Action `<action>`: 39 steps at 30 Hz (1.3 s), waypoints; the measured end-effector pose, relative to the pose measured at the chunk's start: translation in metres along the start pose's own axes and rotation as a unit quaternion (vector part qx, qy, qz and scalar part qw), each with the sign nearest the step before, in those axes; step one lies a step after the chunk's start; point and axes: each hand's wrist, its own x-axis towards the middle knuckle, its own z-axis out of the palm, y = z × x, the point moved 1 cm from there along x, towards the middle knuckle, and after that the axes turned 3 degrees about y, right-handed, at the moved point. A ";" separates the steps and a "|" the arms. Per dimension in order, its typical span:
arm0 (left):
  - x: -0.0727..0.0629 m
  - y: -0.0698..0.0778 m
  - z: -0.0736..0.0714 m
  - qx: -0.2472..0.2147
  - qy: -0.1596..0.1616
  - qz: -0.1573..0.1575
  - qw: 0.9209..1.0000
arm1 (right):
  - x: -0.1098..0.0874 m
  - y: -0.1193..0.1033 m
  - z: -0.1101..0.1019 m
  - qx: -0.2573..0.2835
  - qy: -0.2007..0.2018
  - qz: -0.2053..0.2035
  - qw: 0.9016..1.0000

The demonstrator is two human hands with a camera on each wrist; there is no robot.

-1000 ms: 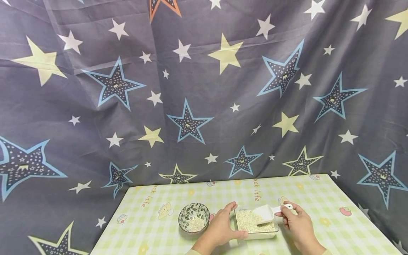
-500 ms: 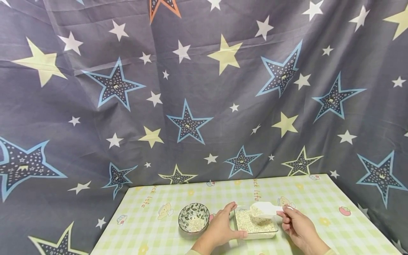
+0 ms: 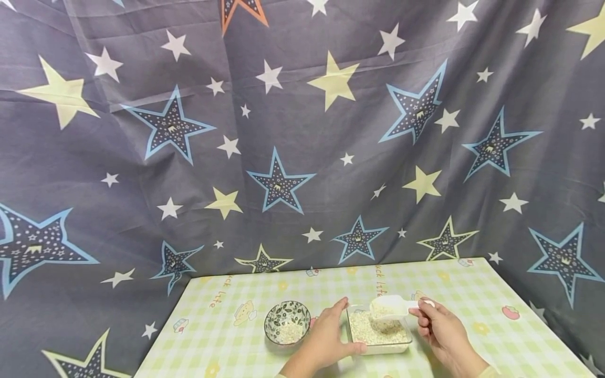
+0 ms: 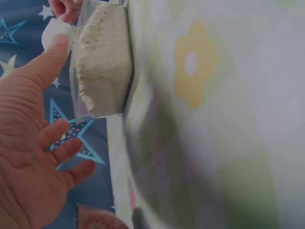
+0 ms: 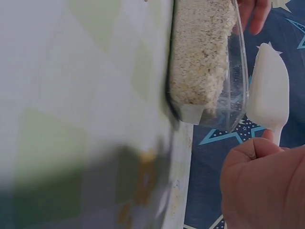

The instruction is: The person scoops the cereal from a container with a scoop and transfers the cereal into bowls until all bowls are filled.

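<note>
Scoop (image 3: 399, 308) raised, right hand (image 3: 443, 331) pinching it; left hand (image 3: 325, 337), spread, between bowl (image 3: 275, 321) and container (image 3: 387, 349).

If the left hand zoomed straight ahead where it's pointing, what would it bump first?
Probably the clear rectangular container holding pale flakes: the left hand spreads around its left end. Depth is unclear, though, so the fingertips might slip past the far corner.

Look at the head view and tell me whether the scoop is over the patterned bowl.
No, the right hand holds the white scoop over the clear container, apart from the patterned bowl.
</note>
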 end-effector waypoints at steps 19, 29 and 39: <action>-0.043 -0.101 -0.078 0.035 0.124 -0.095 0.987 | -0.004 -0.015 0.053 0.019 -0.035 -0.028 0.999; -0.049 -0.115 -0.074 0.025 0.123 -0.088 0.988 | -0.006 -0.005 0.113 0.035 -0.042 -0.039 0.998; -0.046 -0.119 -0.073 0.015 0.122 -0.101 0.987 | -0.012 0.010 0.161 0.015 -0.046 -0.062 0.997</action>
